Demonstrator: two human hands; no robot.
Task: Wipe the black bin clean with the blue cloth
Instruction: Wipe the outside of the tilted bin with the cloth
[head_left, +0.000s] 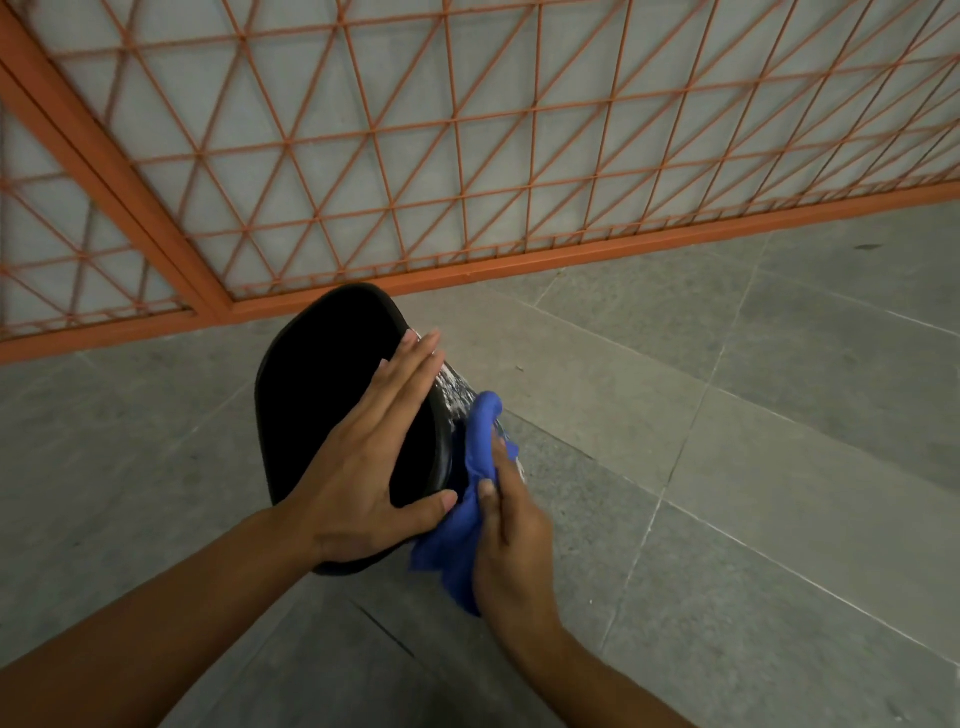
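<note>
Right hand (511, 540) grips the blue cloth (467, 499) against the black bin (322, 395); left hand (363, 457) lies flat, open on it.

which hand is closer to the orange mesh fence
Left. The left hand lies flat on the black bin, its fingertips reaching up toward the orange mesh fence. The right hand grips the blue cloth lower, farther from it.

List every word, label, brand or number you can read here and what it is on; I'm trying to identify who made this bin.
None: no readable text appears anywhere in the view.
Black bin: plain dark surface, no label or brand visible; the white marks on its side are smears, not lettering.
Blue cloth: no tag or print visible.
Orange metal grille: no sign.
</note>
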